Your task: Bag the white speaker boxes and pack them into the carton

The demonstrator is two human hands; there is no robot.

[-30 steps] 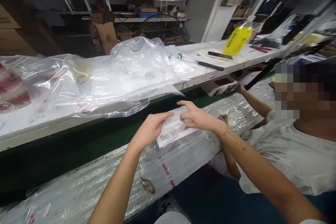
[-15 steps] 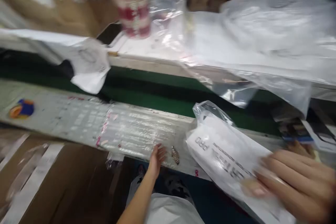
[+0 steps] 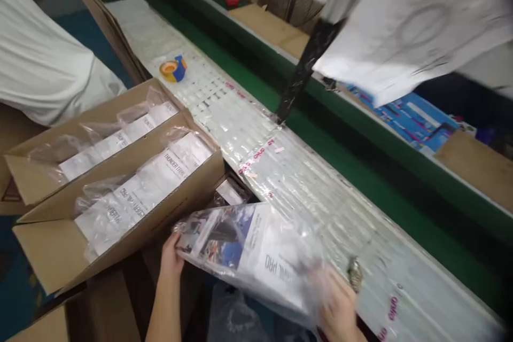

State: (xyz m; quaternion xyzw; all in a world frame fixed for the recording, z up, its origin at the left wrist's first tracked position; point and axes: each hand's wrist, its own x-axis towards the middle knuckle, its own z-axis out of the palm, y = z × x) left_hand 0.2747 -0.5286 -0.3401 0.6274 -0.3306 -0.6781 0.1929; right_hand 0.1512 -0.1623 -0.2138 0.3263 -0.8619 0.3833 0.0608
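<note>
Both hands are on the bagged white box (image 3: 256,256), held low between the cardboard carton (image 3: 120,224) and the plastic-covered bench edge (image 3: 320,187). The left hand (image 3: 171,256) grips its near end, fingers curled under. The right hand (image 3: 339,304) clasps the far end, blurred through the plastic. More bagged boxes (image 3: 144,192) lie in the carton. A tape roll (image 3: 172,68) sits farther along the bench.
</note>
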